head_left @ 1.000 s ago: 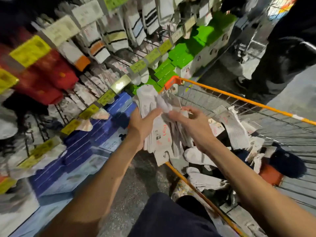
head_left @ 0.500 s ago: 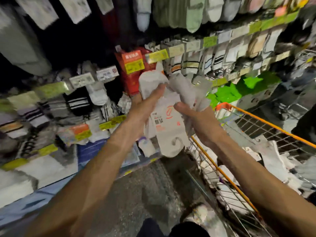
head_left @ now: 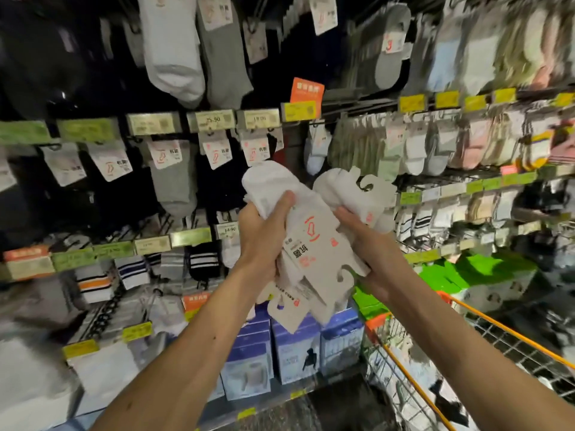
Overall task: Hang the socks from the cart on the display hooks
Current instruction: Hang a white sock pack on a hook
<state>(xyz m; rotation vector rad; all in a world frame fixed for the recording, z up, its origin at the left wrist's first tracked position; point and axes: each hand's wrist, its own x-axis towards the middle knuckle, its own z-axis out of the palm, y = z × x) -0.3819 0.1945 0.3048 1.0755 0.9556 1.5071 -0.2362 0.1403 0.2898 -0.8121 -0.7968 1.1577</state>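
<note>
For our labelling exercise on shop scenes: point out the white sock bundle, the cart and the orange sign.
white sock bundle [head_left: 314, 241]: head view, on its printed card.
cart [head_left: 510, 332]: head view, on its orange top rim.
orange sign [head_left: 306, 90]: head view, on the middle of its face.

The display rack [head_left: 155, 122], left of the cart [head_left: 510, 334], holds rows of hanging socks [head_left: 174, 57]. Its bottom shelf bears blue boxes [head_left: 295, 353] just left of the cart, green boxes [head_left: 485, 275] behind it.

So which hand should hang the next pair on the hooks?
Probably the right hand: its socks' card hook points up toward the display, while the left hand grips the main bundle.
</note>
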